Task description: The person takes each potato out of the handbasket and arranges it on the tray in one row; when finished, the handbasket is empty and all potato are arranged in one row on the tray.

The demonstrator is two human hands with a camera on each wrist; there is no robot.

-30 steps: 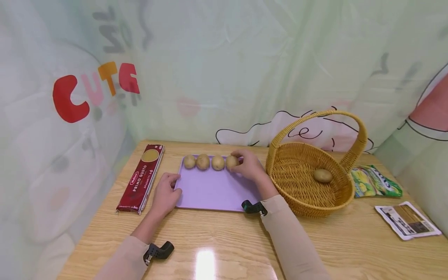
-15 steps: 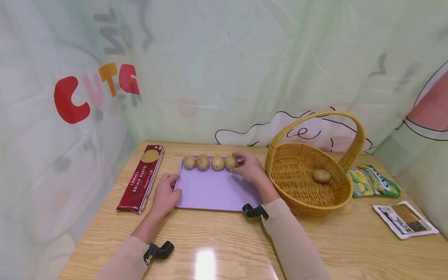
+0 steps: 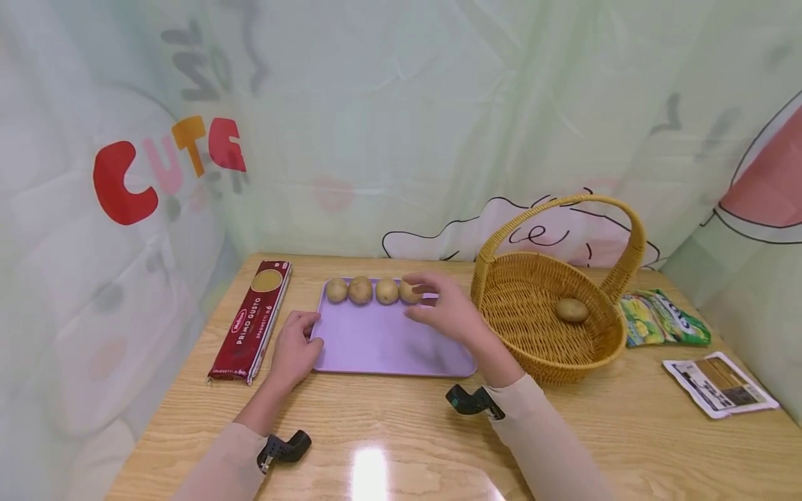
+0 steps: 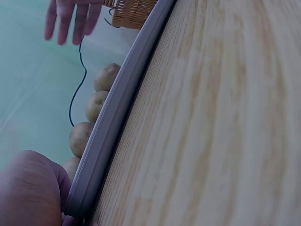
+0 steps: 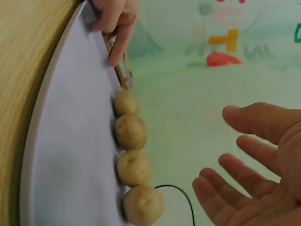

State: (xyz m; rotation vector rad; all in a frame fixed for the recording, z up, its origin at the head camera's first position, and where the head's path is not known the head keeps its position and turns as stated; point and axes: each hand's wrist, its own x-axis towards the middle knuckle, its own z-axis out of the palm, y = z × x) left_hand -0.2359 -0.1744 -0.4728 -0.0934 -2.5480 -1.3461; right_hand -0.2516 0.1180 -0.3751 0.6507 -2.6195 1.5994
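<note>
Several potatoes [image 3: 360,290] stand in a row along the far edge of a purple tray [image 3: 382,341]. My left hand [image 3: 294,350] pinches the tray's left edge between thumb and fingers. My right hand [image 3: 451,309] is beside the rightmost potato [image 5: 143,205], partly covering it in the head view. In the right wrist view its fingers are spread and hold nothing, with a gap between them and the row. One more potato [image 3: 572,310] lies in the wicker basket [image 3: 520,327] to the right of the tray.
A red spaghetti pack [image 3: 253,320] lies left of the tray. Right of the basket are a green-and-yellow snack bag [image 3: 664,319] and a flat white-and-brown packet [image 3: 720,384]. A printed curtain [image 3: 351,139] hangs behind the wooden table [image 3: 376,424].
My right hand has let go of the rightmost potato and drawn back to the right and toward me, its fingers opening. The left hand has stayed on the tray edge.
</note>
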